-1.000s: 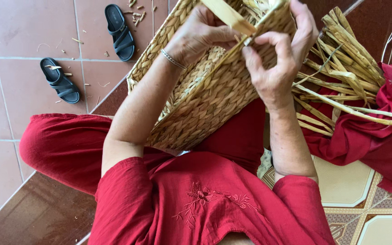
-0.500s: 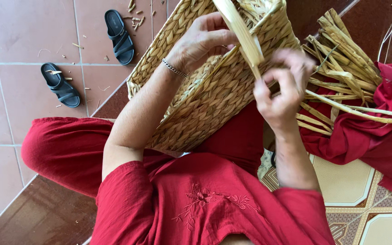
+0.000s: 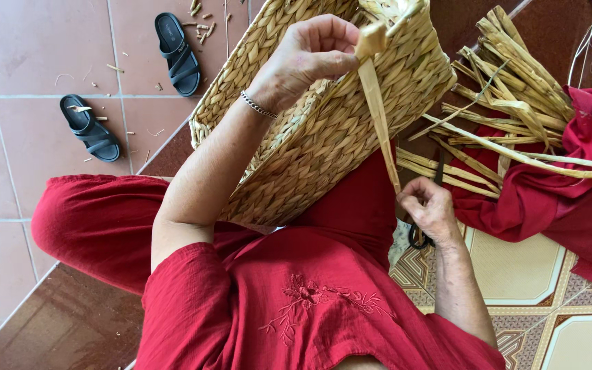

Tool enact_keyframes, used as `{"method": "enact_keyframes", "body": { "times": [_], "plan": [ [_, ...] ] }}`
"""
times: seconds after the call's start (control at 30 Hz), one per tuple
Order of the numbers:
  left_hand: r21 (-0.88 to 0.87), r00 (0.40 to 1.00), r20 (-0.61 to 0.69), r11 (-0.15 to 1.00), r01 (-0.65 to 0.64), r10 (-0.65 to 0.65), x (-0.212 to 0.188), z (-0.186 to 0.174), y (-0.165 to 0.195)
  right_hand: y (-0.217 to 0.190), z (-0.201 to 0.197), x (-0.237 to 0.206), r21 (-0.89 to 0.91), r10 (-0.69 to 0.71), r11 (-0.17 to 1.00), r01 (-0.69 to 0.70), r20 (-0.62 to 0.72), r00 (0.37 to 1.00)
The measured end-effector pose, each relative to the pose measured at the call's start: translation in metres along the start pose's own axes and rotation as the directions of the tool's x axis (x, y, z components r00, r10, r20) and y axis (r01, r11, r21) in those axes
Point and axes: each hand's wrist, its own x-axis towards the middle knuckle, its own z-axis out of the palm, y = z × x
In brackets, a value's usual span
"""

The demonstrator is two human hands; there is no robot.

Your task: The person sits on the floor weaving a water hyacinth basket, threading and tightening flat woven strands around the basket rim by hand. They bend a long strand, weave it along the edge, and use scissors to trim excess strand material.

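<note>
A woven straw basket [image 3: 323, 130] lies tilted across my lap. My left hand [image 3: 310, 55], with a bracelet on the wrist, pinches a flat straw strand [image 3: 378, 116] at the basket's rim. The strand hangs down the basket wall, and its lower end reaches my right hand [image 3: 433, 209]. That hand rests low beside my lap, its fingers closed around black-handled scissors [image 3: 417, 238] whose dark blades point up past the knuckles.
A bundle of dried straw strands [image 3: 508, 103] lies on a red cloth [image 3: 570, 185] to the right. Two black sandals [image 3: 176, 51] [image 3: 90, 127] and straw scraps lie on the tiled floor at left. Patterned tiles are at lower right.
My right hand has dropped from the basket rim down to the scissors beside my lap. The left hand still pinches the strand at the rim, which now hangs straight down.
</note>
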Motion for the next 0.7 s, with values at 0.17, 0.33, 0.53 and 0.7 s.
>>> {"method": "enact_keyframes", "body": {
  "times": [0.17, 0.33, 0.53, 0.7],
  "plan": [
    [0.104, 0.999, -0.051, 0.994, 0.018, -0.013, -0.001, 0.002, -0.003, 0.028, 0.012, 0.006, -0.053, 0.07, 0.996, -0.068, 0.028, 0.997],
    [0.226, 0.991, -0.074, 0.97, -0.091, 0.11, -0.001, 0.011, -0.002, 0.052, 0.017, 0.006, -0.27, 0.075, 0.961, -0.065, 0.026, 0.997],
    [0.534, 0.954, -0.071, 0.819, -0.21, 0.291, -0.007, 0.023, -0.003, 0.029, 0.004, 0.001, -0.354, 0.297, 0.894, -0.275, 0.008, 0.955],
    [0.797, 0.878, -0.02, 0.538, -0.275, 0.478, -0.012, 0.029, -0.003, -0.048, -0.003, 0.026, -0.258, -0.514, 0.816, 0.517, 0.082, 0.854]
  ]
}}
